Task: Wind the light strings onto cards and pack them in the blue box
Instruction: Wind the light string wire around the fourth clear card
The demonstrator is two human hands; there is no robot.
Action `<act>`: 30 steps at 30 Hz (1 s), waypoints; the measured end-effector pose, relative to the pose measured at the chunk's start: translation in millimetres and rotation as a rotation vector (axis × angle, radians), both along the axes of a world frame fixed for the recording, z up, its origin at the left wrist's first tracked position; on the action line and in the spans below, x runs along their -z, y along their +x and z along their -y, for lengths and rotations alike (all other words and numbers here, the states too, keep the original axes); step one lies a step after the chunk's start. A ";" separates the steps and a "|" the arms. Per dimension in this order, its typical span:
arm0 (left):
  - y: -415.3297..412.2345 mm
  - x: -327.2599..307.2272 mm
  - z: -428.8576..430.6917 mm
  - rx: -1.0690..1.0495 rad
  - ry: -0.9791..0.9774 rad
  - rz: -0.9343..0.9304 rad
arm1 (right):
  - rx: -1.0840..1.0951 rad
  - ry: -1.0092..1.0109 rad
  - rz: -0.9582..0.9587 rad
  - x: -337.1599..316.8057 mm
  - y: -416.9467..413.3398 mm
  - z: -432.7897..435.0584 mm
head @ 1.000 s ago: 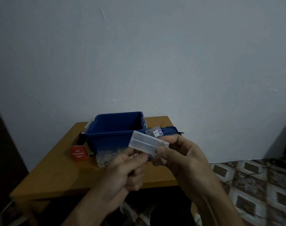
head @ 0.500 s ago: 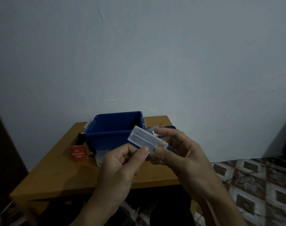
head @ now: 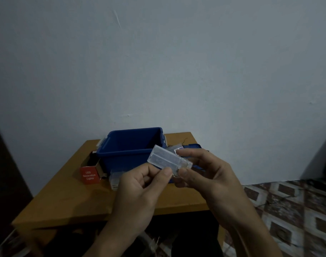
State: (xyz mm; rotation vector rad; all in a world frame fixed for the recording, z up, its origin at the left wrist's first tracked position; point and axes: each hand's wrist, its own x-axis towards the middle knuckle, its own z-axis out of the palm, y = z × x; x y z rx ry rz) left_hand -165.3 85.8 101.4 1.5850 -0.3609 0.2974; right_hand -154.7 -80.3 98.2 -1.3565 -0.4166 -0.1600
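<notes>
A clear plastic battery case (head: 165, 158) of a light string is held up in front of the blue box (head: 121, 154). My right hand (head: 206, 173) grips its right end between thumb and fingers. My left hand (head: 145, 184) pinches something small just under the case with thumb and forefinger; what it is I cannot tell. The blue box stands open at the back of the wooden table (head: 75, 197). Its inside looks dark, and its contents are hidden.
A red carton (head: 89, 175) printed "LED Decorative Lights" lies open left of the box. Another clear plastic piece (head: 114, 179) rests in front of the box. The blue lid (head: 192, 146) lies right of it. Patterned floor tiles (head: 288, 210) show to the right.
The clear case has tilted, its left end rising toward the box. My left thumb and forefinger have closed under it. The view has shifted slightly.
</notes>
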 end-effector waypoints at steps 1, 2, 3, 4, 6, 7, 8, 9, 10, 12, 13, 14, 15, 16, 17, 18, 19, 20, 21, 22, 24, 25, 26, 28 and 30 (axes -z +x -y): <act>-0.3 -0.2 -0.5 -0.004 0.009 -0.011 | 0.004 -0.011 0.001 0.0 0.1 -0.1; -0.7 -0.2 -1.3 -0.008 0.018 -0.025 | 0.009 -0.015 -0.003 0.2 0.1 0.0; -1.1 -0.9 -2.2 -0.002 0.023 -0.052 | 0.014 -0.013 -0.005 0.9 0.6 0.2; -1.7 -2.4 -3.2 0.022 0.021 -0.099 | 0.018 -0.005 -0.002 1.2 0.7 0.5; -2.5 -7.2 -4.8 0.130 -0.049 -0.253 | 0.043 0.010 0.006 1.6 1.8 1.1; -2.8 -9.8 -6.0 0.184 -0.096 -0.332 | 0.063 0.023 0.003 1.8 2.7 1.7; -2.9 -12.1 -7.2 0.220 -0.121 -0.398 | 0.081 0.040 -0.003 2.2 3.6 2.2; -3.2 -13.8 -8.2 0.239 -0.124 -0.448 | 0.099 0.054 -0.005 2.6 4.3 3.2; -4.1 -15.3 -9.0 0.251 -0.111 -0.486 | 0.122 0.058 -0.001 3.2 5.2 4.2; -5.9 -18.4 -9.9 0.253 -0.086 -0.521 | 0.176 0.046 0.003 4.0 6.7 6.5; -7.1 -20.1 -10.7 0.248 -0.076 -0.525 | 0.196 0.041 -0.001 4.2 7.4 7.7; -8.6 -21.8 -11.7 0.250 -0.062 -0.526 | 0.210 0.039 -0.007 4.4 7.9 9.0; -10.7 -24.0 -12.4 0.254 -0.037 -0.524 | 0.220 0.037 -0.013 4.6 8.6 10.3; -12.8 -26.0 -13.3 0.259 -0.002 -0.517 | 0.227 0.032 -0.018 4.7 8.8 11.6; -14.9 -28.3 -14.2 0.259 0.038 -0.502 | 0.235 0.027 -0.021 4.9 9.1 12.5; -16.8 -31.0 -14.9 0.253 0.084 -0.483 | 0.242 0.021 -0.021 4.8 8.7 13.0; -18.9 -34.4 -15.5 0.239 0.137 -0.454 | 0.248 0.013 -0.020 4.4 8.2 12.9; -21.3 -38.3 -15.6 0.221 0.198 -0.418 | 0.255 0.002 -0.021 3.9 7.5 12.4; -23.1 -41.7 -15.9 0.201 0.261 -0.374 | 0.262 -0.016 -0.021 3.4 6.7 11.6; -24.5 -45.0 -16.3 0.181 0.322 -0.326 | 0.271 -0.045 -0.021 3.2 6.3 10.6; -26.4 -52.6 -17.8 0.152 0.440 -0.216 | 0.289 -0.136 -0.019 3.9 5.5 8.8; -26.3 -56.9 -19.4 0.144 0.493 -0.156 | 0.291 -0.187 -0.021 4.9 5.6 8.2; -25.5 -61.4 -21.1 0.137 0.546 -0.092 | 0.278 -0.231 -0.024 5.5 5.4 7.7; -20.1 -70.4 -24.5 0.123 0.657 0.030 | 0.220 -0.290 -0.029 5.6 4.1 7.1; -11.6 -78.9 -26.7 0.106 0.770 0.113 | 0.139 -0.323 -0.024 4.0 1.4 6.0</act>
